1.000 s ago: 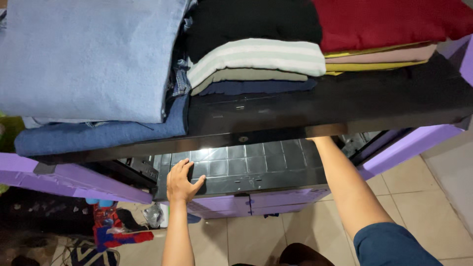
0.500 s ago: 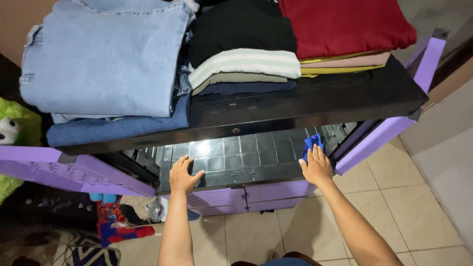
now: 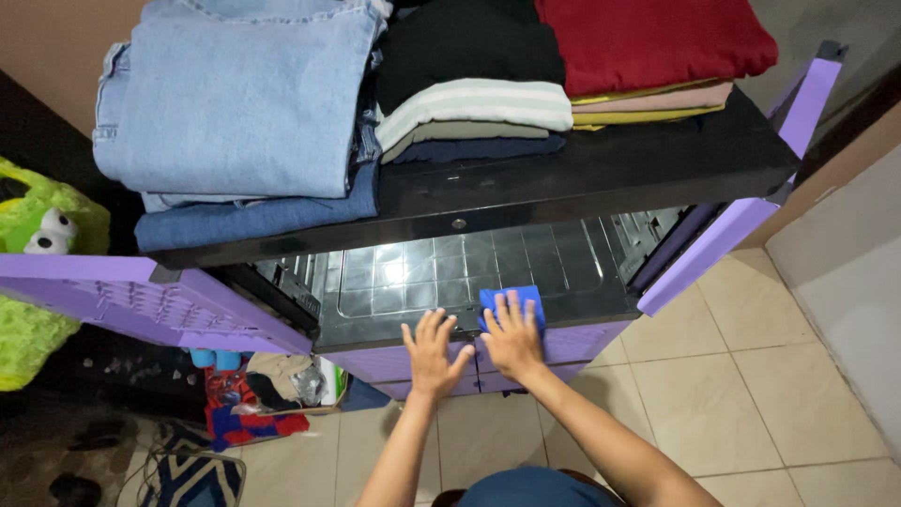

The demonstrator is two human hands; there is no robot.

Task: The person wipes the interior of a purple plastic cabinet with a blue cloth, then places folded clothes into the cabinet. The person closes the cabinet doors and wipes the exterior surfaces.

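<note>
I look down into a black and purple plastic cabinet with both doors swung out. My right hand [image 3: 512, 338] presses flat on a blue cloth [image 3: 511, 300] at the front edge of the empty glossy black shelf [image 3: 450, 272]. My left hand [image 3: 434, 355] rests flat with fingers spread on the shelf's front lip, just left of the right hand. On the black shelf above lie folded clothes: light blue jeans [image 3: 235, 94], a black and striped stack [image 3: 469, 84] and a red garment [image 3: 648, 42].
The left purple door [image 3: 141, 300] and the right purple door [image 3: 723, 225] stick out toward me. A green plush toy [image 3: 38, 272] sits at the left. Clutter and a patterned mat [image 3: 197, 469] lie on the tiled floor [image 3: 751, 394] below.
My right hand has slid the blue cloth from the shelf's right side to the front middle. My left hand shifted right along the front edge. The view tilted down a little.
</note>
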